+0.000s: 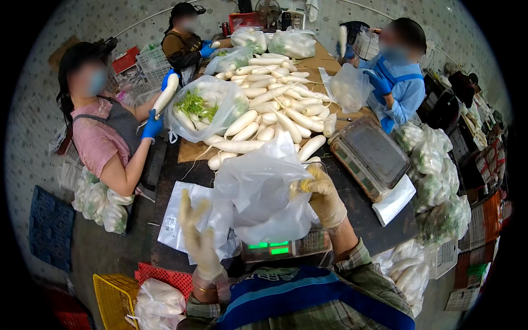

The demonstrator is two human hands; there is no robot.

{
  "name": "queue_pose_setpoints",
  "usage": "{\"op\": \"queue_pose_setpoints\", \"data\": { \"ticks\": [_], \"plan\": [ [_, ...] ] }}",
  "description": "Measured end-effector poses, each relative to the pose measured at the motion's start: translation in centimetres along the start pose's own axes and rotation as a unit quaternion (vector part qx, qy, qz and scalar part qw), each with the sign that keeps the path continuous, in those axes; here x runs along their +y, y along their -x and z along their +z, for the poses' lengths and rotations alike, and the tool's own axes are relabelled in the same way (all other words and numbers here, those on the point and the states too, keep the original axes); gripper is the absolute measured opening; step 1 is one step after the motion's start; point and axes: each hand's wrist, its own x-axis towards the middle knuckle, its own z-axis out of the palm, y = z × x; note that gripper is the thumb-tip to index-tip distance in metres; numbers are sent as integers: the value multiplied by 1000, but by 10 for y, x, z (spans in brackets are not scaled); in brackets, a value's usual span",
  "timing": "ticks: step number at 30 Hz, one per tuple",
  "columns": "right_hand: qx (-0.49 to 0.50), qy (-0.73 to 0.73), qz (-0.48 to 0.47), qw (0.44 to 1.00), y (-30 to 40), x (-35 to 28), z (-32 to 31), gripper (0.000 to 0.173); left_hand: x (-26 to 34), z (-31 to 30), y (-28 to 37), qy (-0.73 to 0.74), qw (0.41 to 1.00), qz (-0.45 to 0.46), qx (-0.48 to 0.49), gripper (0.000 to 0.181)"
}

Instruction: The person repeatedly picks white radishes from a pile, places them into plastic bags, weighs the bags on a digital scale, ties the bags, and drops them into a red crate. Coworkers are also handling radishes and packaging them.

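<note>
My right hand (326,197), in a cream-coloured glove, grips the edge of a clear plastic bag (264,194). The bag is spread out and looks unfilled. A thin bent metal piece (319,163) shows at the fingers of that hand; what it belongs to is hidden. My left hand (203,241), gloved too, is raised with fingers apart at the left of the bag. Beneath the bag is a digital scale (305,246) with a lit green display. A stack of flat plastic bags (181,222) lies behind my left hand. Beyond, white radishes (268,107) form a large heap.
A second scale (370,152) stands to the right on the dark table (363,235). An open bag of radishes with leaves (206,103) sits at the left. Three co-workers in blue gloves stand around the table. Filled bags (437,177) are piled right; a yellow basket (113,299) stands lower left.
</note>
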Motion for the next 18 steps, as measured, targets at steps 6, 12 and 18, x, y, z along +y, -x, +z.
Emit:
{"op": "queue_pose_setpoints", "data": {
  "ticks": [6,12,18],
  "plan": [
    [-125,193,60,971,-7,2,-2,14,-20,39,-23,-432,890,105,-101,28],
    [48,695,-196,691,-37,-41,-2,34,-35,21,-34,-222,971,56,-75,32],
    [-170,582,-416,677,4,-38,55,32,-7,26,-35,56,986,-153,-32,15]
  ]
}}
